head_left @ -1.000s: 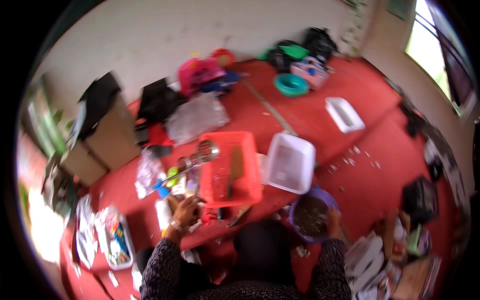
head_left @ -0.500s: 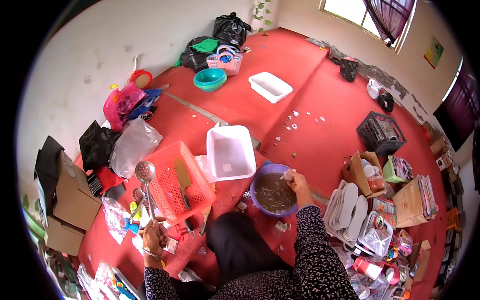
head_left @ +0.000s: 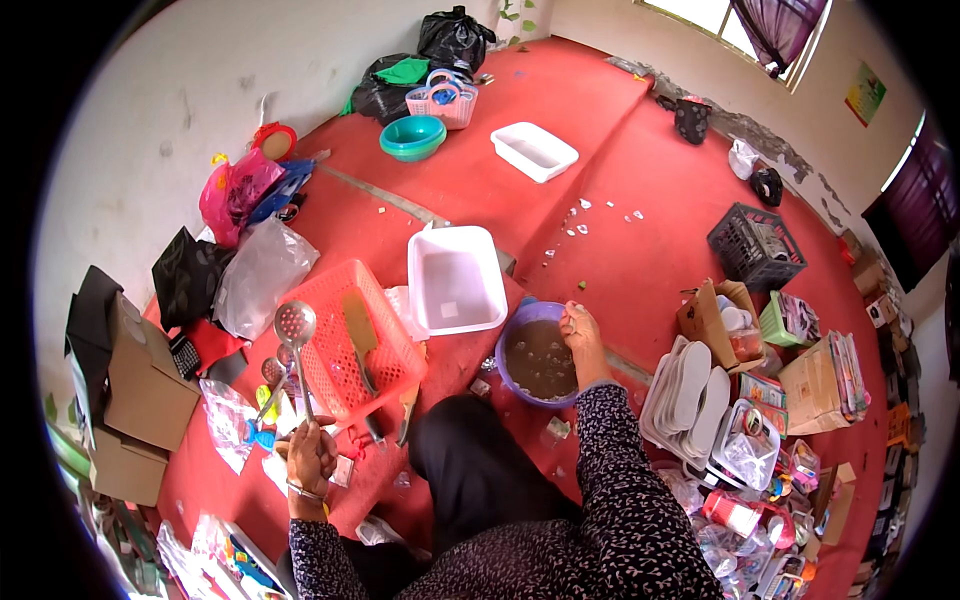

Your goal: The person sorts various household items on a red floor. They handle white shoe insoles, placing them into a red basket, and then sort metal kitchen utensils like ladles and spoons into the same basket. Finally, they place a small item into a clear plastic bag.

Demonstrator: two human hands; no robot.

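Note:
In my left hand (head_left: 308,458), the fingers are wrapped round the handle of a metal skimmer (head_left: 295,324), whose round, perforated head points up. Its head is just left of a red plastic basket (head_left: 405,350) that holds a large flat-bladed knife (head_left: 360,325). My right hand (head_left: 585,342) is closed over the right rim of a purple basin (head_left: 508,378) of murky brown water; whatever its fingers grip is hidden. Other metal ladles (head_left: 272,372) lie left of the basket, and two knives (head_left: 408,420) rest at its near side.
A white tub (head_left: 425,320) stands beyond the basket, with another white tub (head_left: 535,155) farther off. Green bowls (head_left: 413,137) are at the back left. On the right are white shoe-shaped insoles (head_left: 685,395), a cardboard box (head_left: 705,325) and a dark crate (head_left: 755,250).
My right hand has risen slightly from the basin's water, and the whitish wad seen at its fingers no longer shows. My left hand still holds the skimmer; the view has shifted slightly.

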